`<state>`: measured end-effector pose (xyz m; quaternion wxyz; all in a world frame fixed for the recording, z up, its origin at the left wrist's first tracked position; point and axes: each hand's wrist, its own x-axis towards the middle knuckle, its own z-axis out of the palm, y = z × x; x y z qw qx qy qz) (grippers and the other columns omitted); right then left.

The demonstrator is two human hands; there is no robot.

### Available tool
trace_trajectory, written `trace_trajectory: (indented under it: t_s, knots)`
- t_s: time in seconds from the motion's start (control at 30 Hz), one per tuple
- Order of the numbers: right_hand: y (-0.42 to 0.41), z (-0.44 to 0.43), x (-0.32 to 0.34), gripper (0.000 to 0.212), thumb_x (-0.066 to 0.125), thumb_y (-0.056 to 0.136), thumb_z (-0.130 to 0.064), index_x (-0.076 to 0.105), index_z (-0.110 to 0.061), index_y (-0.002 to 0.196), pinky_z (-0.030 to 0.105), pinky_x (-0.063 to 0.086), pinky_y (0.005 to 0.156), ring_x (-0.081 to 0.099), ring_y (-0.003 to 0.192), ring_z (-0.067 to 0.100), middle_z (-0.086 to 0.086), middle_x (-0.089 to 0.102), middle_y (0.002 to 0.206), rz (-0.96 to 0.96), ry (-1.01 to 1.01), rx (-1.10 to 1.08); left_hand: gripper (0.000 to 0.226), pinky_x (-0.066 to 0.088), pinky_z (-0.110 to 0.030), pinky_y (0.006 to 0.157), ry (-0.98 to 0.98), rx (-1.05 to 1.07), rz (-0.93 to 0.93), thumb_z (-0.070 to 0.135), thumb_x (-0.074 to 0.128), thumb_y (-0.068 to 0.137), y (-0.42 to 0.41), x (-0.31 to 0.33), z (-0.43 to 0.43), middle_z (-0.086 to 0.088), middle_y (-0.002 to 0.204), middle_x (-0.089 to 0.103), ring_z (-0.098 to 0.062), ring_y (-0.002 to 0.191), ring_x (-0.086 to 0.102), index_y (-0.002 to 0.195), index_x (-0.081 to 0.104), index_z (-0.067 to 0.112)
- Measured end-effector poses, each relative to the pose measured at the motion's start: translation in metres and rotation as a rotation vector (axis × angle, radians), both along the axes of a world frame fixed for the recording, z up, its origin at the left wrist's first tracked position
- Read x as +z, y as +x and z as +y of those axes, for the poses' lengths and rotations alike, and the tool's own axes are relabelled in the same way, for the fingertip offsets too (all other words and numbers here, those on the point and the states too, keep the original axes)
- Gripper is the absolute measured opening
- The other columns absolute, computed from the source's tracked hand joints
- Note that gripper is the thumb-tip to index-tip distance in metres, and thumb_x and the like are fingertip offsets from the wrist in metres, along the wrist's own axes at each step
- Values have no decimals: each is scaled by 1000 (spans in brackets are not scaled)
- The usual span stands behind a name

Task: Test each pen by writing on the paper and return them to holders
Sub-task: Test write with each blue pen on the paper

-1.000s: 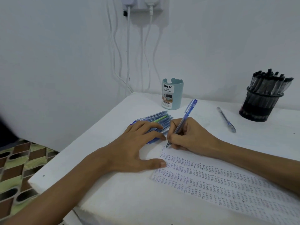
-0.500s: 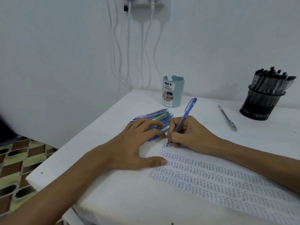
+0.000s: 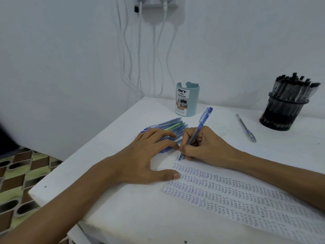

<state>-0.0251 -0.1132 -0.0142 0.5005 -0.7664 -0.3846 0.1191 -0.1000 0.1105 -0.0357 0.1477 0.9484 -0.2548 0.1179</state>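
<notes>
A: Where is our pen?

B: In our right hand. Thumb and fingers pinch the blue pen low on the barrel. It leans back toward one o'clock, and its tip sits on the top-left corner of the paper, above the rows of "TEST".

A: And the other one?

B: Our left hand lies flat and spread. Its fingers rest on the pile of blue pens at eleven o'clock from the tip, and its thumb is on the paper's edge.

A: How will the pen handle?

B: We judge it light, stiff and smooth, so it would likely roll on the table. We'd grip it low for writing and take it mid-barrel to drop it into a holder.

A: The holders?

B: The teal holder stands at twelve o'clock. Nothing shows above its rim, and we can't see inside. The black mesh holder at two o'clock is crammed with upright black pens. A loose pen lies between them, touching neither.
</notes>
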Motion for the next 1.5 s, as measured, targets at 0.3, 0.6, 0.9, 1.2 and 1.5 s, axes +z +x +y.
trace_trajectory:
  t_s: [0.3, 0.6, 0.9, 1.2, 1.5]
  knots:
    - [0, 1, 0, 19, 67, 87, 3, 67, -10, 73, 38, 48, 63, 56, 59, 23, 8, 65, 60, -3, -4, -4, 69, 29, -36, 120, 1, -4, -5, 81, 56, 84, 0, 0, 0, 20, 152, 38, -5, 146, 28, 139, 51, 41]
    - [0, 2, 0, 14, 67, 87, 1, 64, -4, 74, 30, 44, 58, 53, 56, 21, 6, 63, 56, -12, -34, -30, 70, 28, -36, 120, 8, 3, 3, 82, 54, 83, 0, 1, 0, 20, 152, 37, -5, 146, 27, 140, 50, 42]
    - [0, 2, 1, 12, 67, 87, 0, 63, -1, 75, 26, 44, 56, 53, 54, 17, 4, 62, 55, -20, -47, -37, 70, 28, -36, 120, 6, 3, -2, 82, 55, 83, -1, 0, 0, 20, 151, 38, -4, 146, 27, 140, 51, 41]
    - [-1, 2, 2, 15, 68, 86, -1, 64, -5, 73, 24, 43, 53, 52, 51, 13, 4, 62, 55, -26, -49, -54, 70, 28, -35, 121, 7, 4, -1, 81, 56, 84, -1, 1, -1, 21, 152, 37, -3, 146, 26, 140, 51, 40]
    - [1, 1, 0, 12, 68, 86, -3, 65, -5, 75, 25, 44, 55, 53, 52, 12, 3, 63, 56, -49, -43, -66, 69, 29, -37, 120, 1, 1, -3, 81, 56, 83, -1, 1, 0, 20, 151, 38, -4, 145, 27, 139, 51, 40]
